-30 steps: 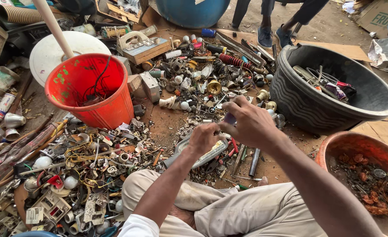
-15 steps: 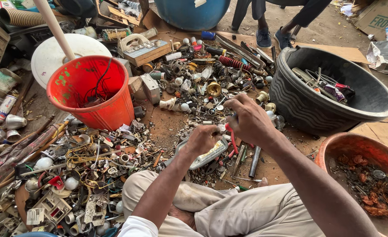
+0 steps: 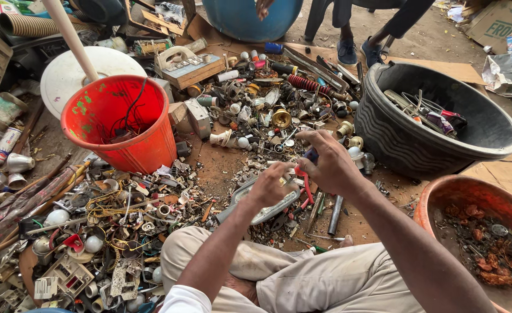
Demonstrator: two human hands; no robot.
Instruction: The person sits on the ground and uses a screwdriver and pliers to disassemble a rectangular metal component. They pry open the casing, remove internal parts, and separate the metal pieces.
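Sitting left is a red plastic bucket (image 3: pixel 120 124); mid-frame, the left hand (image 3: pixel 270 185) pinches a small metal piece, the right hand (image 3: pixel 331 165) grips red-handled pliers (image 3: pixel 306 179) above scattered scrap; right, a black ribbed tub (image 3: pixel 424 148).

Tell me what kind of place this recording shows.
Likely a scrap-sorting yard: mixed metal and electrical scrap litters the ground, with an orange bucket, a black tub and a rusty-parts basin taking sorted pieces.
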